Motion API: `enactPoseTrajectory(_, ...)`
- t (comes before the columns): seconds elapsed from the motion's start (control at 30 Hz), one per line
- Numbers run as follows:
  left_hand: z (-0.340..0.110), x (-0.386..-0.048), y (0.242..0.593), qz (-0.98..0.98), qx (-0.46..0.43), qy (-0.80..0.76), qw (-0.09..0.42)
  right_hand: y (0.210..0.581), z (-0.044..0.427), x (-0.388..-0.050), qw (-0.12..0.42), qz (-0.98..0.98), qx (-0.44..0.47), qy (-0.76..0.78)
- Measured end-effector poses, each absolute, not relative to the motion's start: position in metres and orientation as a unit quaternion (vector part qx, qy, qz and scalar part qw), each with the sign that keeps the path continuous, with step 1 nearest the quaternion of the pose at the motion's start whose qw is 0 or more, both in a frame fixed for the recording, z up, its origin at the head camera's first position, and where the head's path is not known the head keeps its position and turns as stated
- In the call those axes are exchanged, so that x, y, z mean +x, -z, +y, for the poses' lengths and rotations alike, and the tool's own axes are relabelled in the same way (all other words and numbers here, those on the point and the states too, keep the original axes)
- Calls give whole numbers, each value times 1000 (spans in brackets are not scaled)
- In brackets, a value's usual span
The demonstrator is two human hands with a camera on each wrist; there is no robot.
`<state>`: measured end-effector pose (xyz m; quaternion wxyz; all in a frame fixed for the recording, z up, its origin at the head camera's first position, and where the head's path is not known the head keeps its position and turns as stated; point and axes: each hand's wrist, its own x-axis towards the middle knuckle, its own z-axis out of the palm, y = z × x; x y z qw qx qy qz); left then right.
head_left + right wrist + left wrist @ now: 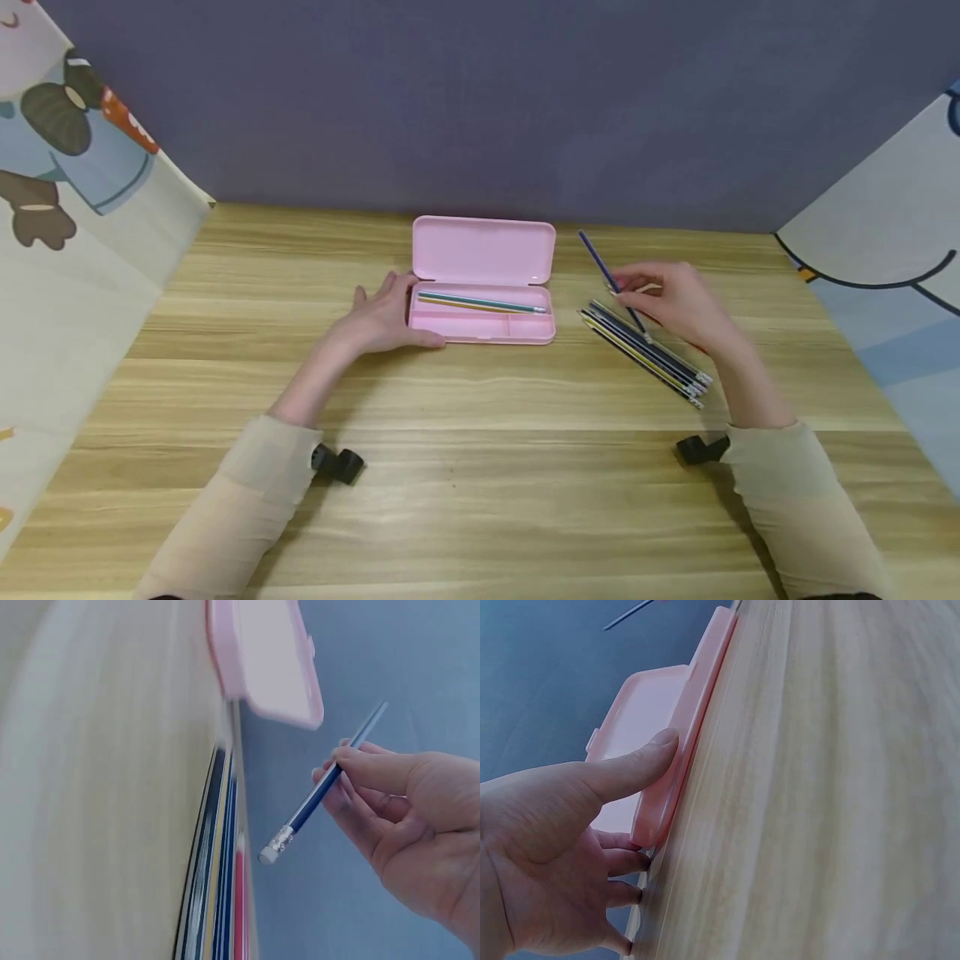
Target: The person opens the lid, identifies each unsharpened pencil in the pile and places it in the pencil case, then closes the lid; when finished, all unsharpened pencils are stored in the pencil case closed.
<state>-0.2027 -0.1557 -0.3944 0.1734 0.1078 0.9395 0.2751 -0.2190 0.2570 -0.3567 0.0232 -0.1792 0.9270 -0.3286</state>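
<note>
A pink pencil case (532, 329) lies on the table with its lid (483, 250) raised at the back. Inside its rear compartment are a teal pencil (480, 301) and a yellowish pencil (468, 306). My left hand (378, 321) holds the case's left end, thumb along the front wall (667, 769), other fingers around the end. Between thumb and fingers, my right hand (671, 300) pinches a blue pencil (307, 806), tilted, its white eraser end lowest. Below it lies a bundle of pencils (645, 354), mostly dark, with a yellow one among them.
A red pencil (239, 900) lies beside the bundle, mostly hidden by my right hand in the head view. The wooden table (487, 500) ends at a dark blue-grey backdrop (487, 108). Printed cloth (90, 275) borders the left side, with more on the right.
</note>
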Motion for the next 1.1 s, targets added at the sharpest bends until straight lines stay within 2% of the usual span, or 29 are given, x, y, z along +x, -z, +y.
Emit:
enactPoseTrajectory(0.2, -156, -203, 395, 939, 107, -277, 174, 351, 212, -231, 1, 901, -219, 375)
enactPoseTrajectory(0.57, -156, -204, 396, 939, 106, -277, 173, 351, 153, -248, -21, 879, -235, 415)
enactPoseTrajectory(1.1, -156, -205, 398, 939, 109, -279, 169, 362, 120, -266, 38, 882, -318, 345)
